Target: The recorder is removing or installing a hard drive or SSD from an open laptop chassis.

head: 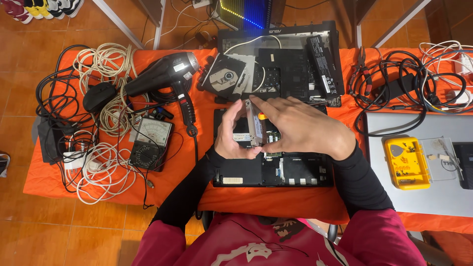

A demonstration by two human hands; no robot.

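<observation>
Going from the left, pale round cables (pixel 106 64) are lying coiled in loops among thin black leads, and a boxy meter (pixel 150 144) with a glass dial is lying flat at about eight o'clock from the hands. A glossy black heat gun (pixel 165 74) is resting at ten o'clock, its ribbed grip pointing down. At centre the left hand (pixel 231 138) is curling round a flat, metal-edged drive (pixel 255 124), thumb and fingers closed on its lower end, while the right hand (pixel 300 125) is pinching its upper edge with fingers nearly closed; the drive is standing on edge just above the opened matte black laptop base (pixel 273 170). A second stripped laptop (pixel 295 59) with a shiny disc drive is lying at twelve o'clock. At three o'clock a grey lid (pixel 419 197) is carrying a yellow plastic box (pixel 406 162). An orange cloth (pixel 197 162) is covering the table, which is standing on terracotta tiles (pixel 49 231).
</observation>
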